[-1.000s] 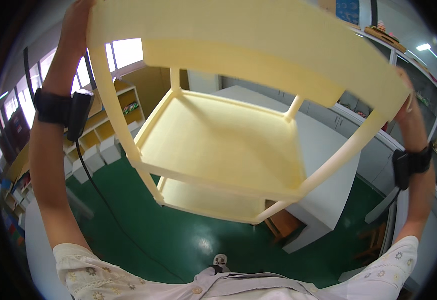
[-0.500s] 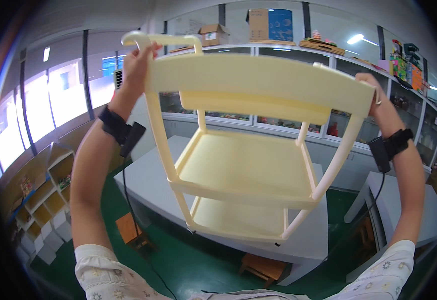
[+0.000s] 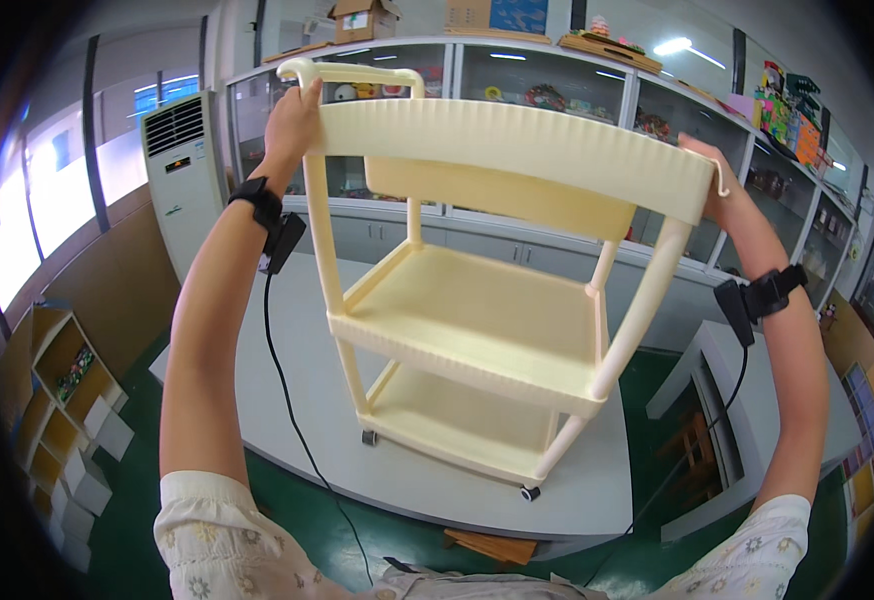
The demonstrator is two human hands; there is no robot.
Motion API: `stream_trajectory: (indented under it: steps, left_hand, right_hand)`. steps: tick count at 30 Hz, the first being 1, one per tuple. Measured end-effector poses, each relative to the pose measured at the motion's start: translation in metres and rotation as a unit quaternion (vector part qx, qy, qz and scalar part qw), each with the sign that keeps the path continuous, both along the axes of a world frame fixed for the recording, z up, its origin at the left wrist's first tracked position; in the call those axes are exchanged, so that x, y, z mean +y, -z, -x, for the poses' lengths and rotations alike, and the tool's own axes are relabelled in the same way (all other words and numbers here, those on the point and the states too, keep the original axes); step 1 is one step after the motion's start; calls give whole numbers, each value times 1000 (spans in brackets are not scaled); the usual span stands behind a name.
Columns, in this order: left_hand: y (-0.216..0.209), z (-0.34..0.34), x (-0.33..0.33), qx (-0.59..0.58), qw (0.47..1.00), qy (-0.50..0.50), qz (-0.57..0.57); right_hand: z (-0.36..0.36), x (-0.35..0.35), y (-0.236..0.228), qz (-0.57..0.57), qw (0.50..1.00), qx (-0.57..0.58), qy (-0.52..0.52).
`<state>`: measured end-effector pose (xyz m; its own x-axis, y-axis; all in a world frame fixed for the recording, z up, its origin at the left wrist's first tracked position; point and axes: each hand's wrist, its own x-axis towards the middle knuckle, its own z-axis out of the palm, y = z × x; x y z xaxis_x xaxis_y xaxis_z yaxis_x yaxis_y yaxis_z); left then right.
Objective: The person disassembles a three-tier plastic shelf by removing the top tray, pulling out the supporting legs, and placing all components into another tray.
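Observation:
A cream plastic three-tier rolling cart [image 3: 477,365] is upright over the grey table [image 3: 287,410], its small dark casters at or just above the tabletop; I cannot tell whether they touch. My left hand [image 3: 292,128] grips the upper left corner of the cart, just below its curved push handle [image 3: 357,73]. At the upper right end, beside a small hook, my right hand [image 3: 712,175] is closed on the top tier's side; most of its fingers are hidden behind the rim. Both wrists carry black straps with a small black box and cable.
Glass-fronted cabinets [image 3: 542,85] line the back wall, boxes on top. A white air conditioner [image 3: 182,180] stands at the back left. Another grey table [image 3: 717,390] is at the right, with a wooden stool [image 3: 695,450] beneath. Low shelves [image 3: 62,385] stand at the left.
The view has tilted and turned, and the cart now appears more upright, its casters lower and clearly visible against the tabletop. Both hands keep their grip on it.

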<state>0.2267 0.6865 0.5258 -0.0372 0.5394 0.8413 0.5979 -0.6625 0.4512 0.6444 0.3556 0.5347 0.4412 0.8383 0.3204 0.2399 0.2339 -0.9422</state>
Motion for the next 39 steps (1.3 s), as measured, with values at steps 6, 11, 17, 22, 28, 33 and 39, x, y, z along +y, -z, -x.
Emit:
stream_trajectory:
  steps: [6,11,17,22,28,33,39]
  left_hand:
    - [-10,-71,-15,64,979,188,-51]
    - [16,-77,-150,173,847,379,-330]
    - [18,-63,-130,209,858,254,-394]
    - [23,-25,-25,273,894,145,-325]
    - [1,-52,-44,148,875,246,-389]
    - [21,-116,-37,390,895,53,-209]
    - [52,-74,20,268,920,55,-282]
  right_hand:
    - [16,30,2,-65,724,-630,274]
    - [175,37,-4,32,574,-742,346]
    - [209,55,-57,-72,944,-319,-42]
    - [189,7,-74,-184,895,-397,85]
    - [101,96,-37,-56,729,-663,159]
    - [53,166,17,56,497,-803,325]
    - [69,145,29,18,691,-692,206]
